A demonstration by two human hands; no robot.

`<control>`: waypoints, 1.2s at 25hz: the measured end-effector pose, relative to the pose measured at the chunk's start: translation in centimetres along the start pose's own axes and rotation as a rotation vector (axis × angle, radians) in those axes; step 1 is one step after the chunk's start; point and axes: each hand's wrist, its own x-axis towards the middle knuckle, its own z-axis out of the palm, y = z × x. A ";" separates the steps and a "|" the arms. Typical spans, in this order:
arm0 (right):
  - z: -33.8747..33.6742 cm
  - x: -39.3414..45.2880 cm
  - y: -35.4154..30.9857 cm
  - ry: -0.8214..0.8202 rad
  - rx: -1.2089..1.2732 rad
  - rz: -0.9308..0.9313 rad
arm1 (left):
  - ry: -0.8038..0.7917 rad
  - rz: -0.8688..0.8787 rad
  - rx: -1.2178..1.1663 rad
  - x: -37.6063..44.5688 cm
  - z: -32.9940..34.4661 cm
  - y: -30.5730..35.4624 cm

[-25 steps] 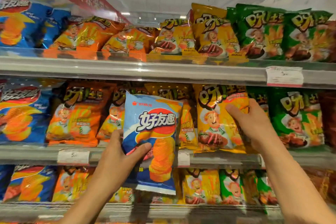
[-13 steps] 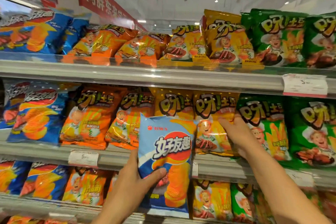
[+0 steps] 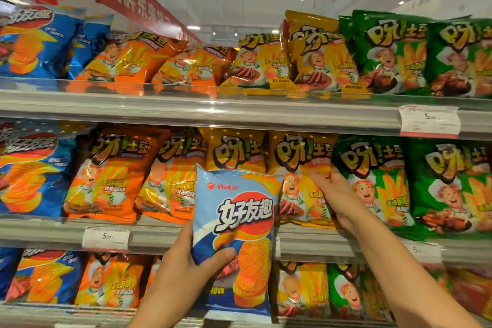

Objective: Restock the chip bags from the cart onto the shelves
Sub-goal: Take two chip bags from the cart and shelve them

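- The left hand (image 3: 186, 261) grips a light blue chip bag (image 3: 235, 234) upright in front of the middle shelf (image 3: 159, 234), thumb across its face; the bag reads "好友趣" with "好丽友" above.
- The right hand (image 3: 338, 199) reaches into the middle shelf, fingers curled round the edge of a yellow bag (image 3: 300, 167) printed "呀!土豆", just beside a green bag (image 3: 372, 181) of the same brand.
- A price tag (image 3: 430, 121) on the upper shelf rail shows "5".
- Bags stand edge to edge along each row.
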 end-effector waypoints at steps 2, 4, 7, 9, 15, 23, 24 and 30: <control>-0.7 0.5 -0.3 0.037 -0.061 -0.007 | -0.018 0.004 -0.008 0.2 -0.3 0.0; -0.8 0.6 -0.1 0.016 -0.092 0.015 | -0.036 0.004 -0.042 0.5 -0.4 0.0; -0.2 0.1 0.5 0.034 -0.123 0.016 | -0.060 -0.006 -0.117 0.6 -0.3 -0.1; 0.3 -0.2 0.4 0.124 -0.239 -0.040 | -0.072 -0.012 -0.144 0.6 -0.3 -0.1; 2.2 -2.9 -0.7 0.421 -0.906 -0.302 | -0.089 -0.034 -0.238 0.2 -1.0 0.0; 9.9 -7.0 -2.3 0.295 -0.836 -0.771 | -0.012 0.046 -0.233 -1.8 -6.3 0.3; 11.9 -7.5 -2.8 0.253 -0.812 -0.799 | 0.009 0.050 -0.224 -2.1 -7.8 0.1; 28.3 -10.7 -5.6 -0.011 -0.716 -0.909 | 0.202 0.064 -0.181 -4.4 -21.6 -2.6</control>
